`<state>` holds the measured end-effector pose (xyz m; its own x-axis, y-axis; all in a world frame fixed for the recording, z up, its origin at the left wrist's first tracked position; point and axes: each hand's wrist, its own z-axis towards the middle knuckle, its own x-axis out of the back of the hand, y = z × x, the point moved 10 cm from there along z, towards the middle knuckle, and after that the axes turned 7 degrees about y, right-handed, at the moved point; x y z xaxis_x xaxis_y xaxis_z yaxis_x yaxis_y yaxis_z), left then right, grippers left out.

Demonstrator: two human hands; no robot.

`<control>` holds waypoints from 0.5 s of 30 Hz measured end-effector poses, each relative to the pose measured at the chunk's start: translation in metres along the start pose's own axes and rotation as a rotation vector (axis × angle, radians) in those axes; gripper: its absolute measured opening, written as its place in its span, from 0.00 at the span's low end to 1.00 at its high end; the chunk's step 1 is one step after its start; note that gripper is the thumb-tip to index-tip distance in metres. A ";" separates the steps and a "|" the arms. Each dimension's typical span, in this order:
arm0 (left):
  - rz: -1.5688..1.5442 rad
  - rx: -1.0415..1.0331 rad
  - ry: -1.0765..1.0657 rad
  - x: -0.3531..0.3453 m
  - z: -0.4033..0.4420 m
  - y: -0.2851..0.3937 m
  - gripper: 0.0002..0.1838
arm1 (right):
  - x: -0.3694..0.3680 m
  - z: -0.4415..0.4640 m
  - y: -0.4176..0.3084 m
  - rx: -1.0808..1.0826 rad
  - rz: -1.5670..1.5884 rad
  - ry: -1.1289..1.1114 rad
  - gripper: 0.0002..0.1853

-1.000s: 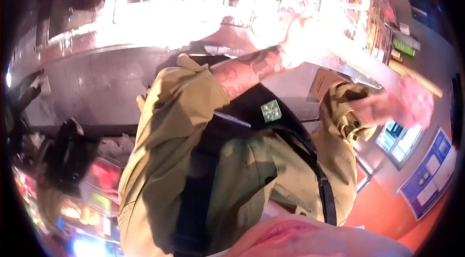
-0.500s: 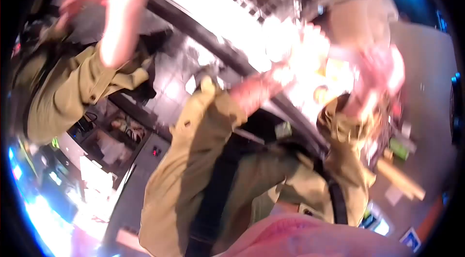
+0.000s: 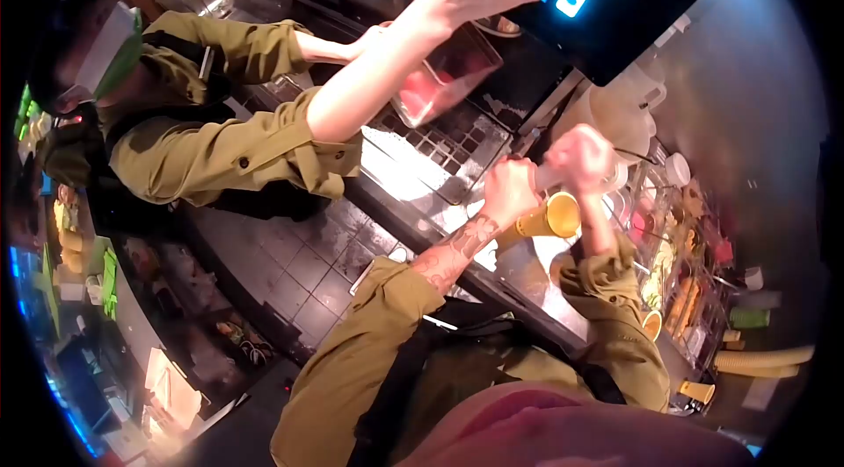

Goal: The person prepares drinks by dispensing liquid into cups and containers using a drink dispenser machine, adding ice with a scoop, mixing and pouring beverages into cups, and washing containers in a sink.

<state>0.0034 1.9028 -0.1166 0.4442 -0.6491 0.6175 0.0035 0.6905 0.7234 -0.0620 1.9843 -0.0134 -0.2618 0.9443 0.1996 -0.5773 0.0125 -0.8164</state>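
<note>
My left hand [image 3: 510,189], on a tattooed forearm, is closed with the fingers curled in. Right beside it, my right hand [image 3: 582,156] is smeared by motion and looks closed. A pale, translucent piece [image 3: 549,175] bridges the gap between the two hands; its kind cannot be made out, nor how each hand grips it. Just below the hands is a yellow cup [image 3: 563,215], its open mouth facing me, near the wet metal counter [image 3: 534,278]. It appears apart from my fingers.
A co-worker's arm [image 3: 378,84] reaches across toward a lit screen [image 3: 571,1], the hand spread. Near the co-worker's other hand is a clear container [image 3: 448,80] with red contents. At right lie fruit pieces [image 3: 661,260], stacked yellow cups [image 3: 763,360] and a white jug [image 3: 620,106].
My view has shifted and brightness has dropped. My hands, apart before, are now close together. The co-worker's raised arm now appears farther right, by the screen.
</note>
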 end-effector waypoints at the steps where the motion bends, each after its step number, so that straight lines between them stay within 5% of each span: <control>1: 0.008 0.029 -0.013 0.002 0.010 0.002 0.14 | 0.014 0.004 -0.013 -0.163 0.351 0.058 0.15; 2: 0.045 -0.167 0.147 0.005 0.011 0.005 0.14 | 0.022 0.007 -0.023 -0.045 0.207 0.109 0.16; 4: 0.035 -0.141 0.183 0.009 0.011 0.003 0.14 | 0.036 -0.009 -0.022 0.140 -0.058 0.247 0.17; 7: -0.030 -0.069 0.123 0.021 0.010 0.010 0.11 | -0.014 -0.016 0.041 -0.140 0.202 0.065 0.17; 9: 0.060 -0.091 0.132 0.019 0.003 0.009 0.12 | 0.007 -0.004 0.004 -0.218 0.360 0.128 0.16; 12: 0.039 -0.081 0.021 0.004 0.007 -0.006 0.14 | -0.001 -0.011 -0.075 0.560 -0.166 0.152 0.18; 14: 0.010 -0.037 0.060 0.013 0.005 -0.013 0.14 | -0.021 -0.029 0.036 -0.109 0.394 0.205 0.17; 15: -0.005 -0.058 0.118 0.020 0.006 -0.010 0.14 | -0.022 -0.021 0.039 -0.144 0.377 0.161 0.15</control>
<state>0.0069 1.8810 -0.1094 0.5467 -0.6125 0.5710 0.0562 0.7072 0.7048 -0.0627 1.9707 -0.0613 -0.3029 0.9308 -0.2045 -0.3481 -0.3078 -0.8855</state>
